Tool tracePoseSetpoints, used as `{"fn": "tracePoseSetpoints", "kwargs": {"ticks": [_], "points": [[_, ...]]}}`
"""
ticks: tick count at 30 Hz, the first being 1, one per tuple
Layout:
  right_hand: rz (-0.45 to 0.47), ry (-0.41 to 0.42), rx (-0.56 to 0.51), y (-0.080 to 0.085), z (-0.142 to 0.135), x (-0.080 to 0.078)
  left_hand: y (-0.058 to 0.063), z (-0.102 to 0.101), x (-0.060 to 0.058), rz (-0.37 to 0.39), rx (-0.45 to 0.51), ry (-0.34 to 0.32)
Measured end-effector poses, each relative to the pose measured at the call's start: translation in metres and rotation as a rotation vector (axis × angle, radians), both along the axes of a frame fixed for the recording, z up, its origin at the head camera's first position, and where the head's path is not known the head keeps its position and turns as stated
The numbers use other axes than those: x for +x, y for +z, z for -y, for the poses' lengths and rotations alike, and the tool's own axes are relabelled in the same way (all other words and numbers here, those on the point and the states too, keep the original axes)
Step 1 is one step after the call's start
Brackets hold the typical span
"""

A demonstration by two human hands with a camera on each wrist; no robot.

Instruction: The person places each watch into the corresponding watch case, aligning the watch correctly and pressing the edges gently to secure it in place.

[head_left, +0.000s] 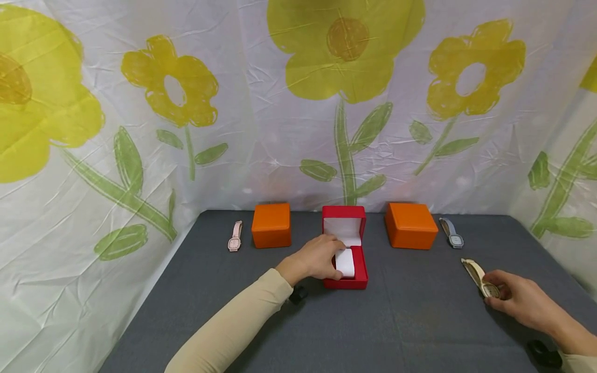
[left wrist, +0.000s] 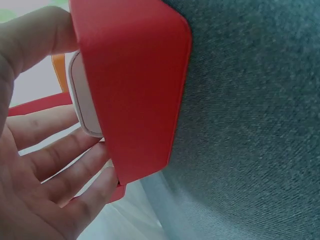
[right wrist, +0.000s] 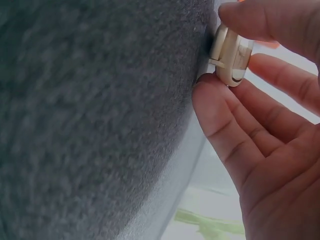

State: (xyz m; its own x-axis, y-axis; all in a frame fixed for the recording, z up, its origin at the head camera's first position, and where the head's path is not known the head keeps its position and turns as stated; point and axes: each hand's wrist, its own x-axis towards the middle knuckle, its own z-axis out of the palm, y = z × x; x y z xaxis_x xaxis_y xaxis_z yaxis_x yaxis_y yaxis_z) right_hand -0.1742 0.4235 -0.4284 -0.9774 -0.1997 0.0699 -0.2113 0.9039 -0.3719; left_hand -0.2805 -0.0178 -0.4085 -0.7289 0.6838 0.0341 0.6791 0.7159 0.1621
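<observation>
Cropped beige sleeve (head_left: 233,326), left hand (head_left: 316,258) over red box (head_left: 347,284), grip hard to tell, right hand (head_left: 522,299) pinching partly hidden gold watch (head_left: 478,275)

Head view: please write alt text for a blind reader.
A person's left hand rests on an open red box with a white cushion; the right hand holds a gold watch. A pink watch, two orange boxes and a bluish watch sit farther back on the dark table.

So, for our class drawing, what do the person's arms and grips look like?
The left sleeve is long, plain beige and creased near its end; the right sleeve, partly in view, matches. The left grip and right grip are bare, with no gloves or rings visible. A small black object shows near each wrist.
</observation>
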Motion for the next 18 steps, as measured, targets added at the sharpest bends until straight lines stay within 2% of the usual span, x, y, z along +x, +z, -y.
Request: {"fn": "tracePoseSetpoints", "kwargs": {"ticks": [11,18], "points": [[-0.167,0.039,-0.006,0.001,0.012,-0.004,0.003,0.005,0.001,0.062,0.138,-0.007],[-0.228,0.049,-0.02,0.006,0.02,-0.008,0.0,0.009,0.001,0.085,0.251,-0.02]]}}
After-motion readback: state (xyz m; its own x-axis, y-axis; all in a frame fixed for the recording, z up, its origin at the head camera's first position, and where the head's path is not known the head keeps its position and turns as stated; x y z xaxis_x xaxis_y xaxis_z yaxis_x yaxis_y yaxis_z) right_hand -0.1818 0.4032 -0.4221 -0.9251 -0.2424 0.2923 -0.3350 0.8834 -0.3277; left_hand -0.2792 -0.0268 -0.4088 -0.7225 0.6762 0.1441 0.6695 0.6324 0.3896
